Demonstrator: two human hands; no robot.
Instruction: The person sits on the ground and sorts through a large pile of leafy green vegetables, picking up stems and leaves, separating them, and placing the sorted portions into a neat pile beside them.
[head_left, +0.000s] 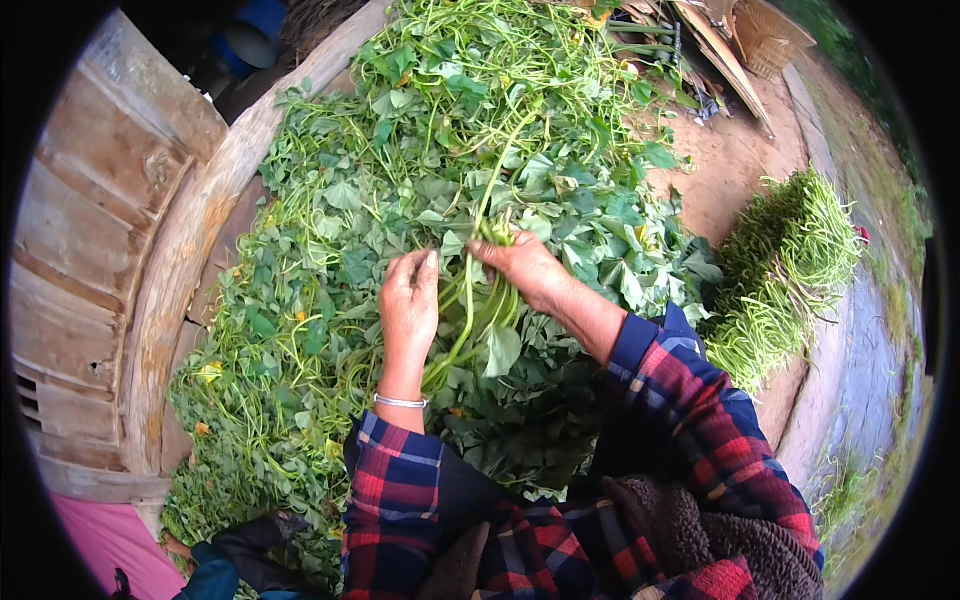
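Note:
My right hand (523, 268) grips a bunch of green vine stems (504, 304). Some of the stems hang below the fist, and one long vine (496, 174) runs up and away from it. Just left of the bunch is my left hand (409, 300), with its thumb raised and fingers curled; whether it pinches anything is hidden. A silver-coloured bangle (400, 402) circles that wrist. Beneath both hands spreads a large heap of leafy vines (341, 195), which look like sweet potato vines.
Bundled, cut green stems (787, 277) are stacked at right on the earthen floor (739, 165). A log sill (199, 217) and plank wall (82, 225) border the left. A wicker basket (769, 37) stands top right. Another person's dark-clad leg (251, 551) shows at lower left, near pink cloth (112, 544).

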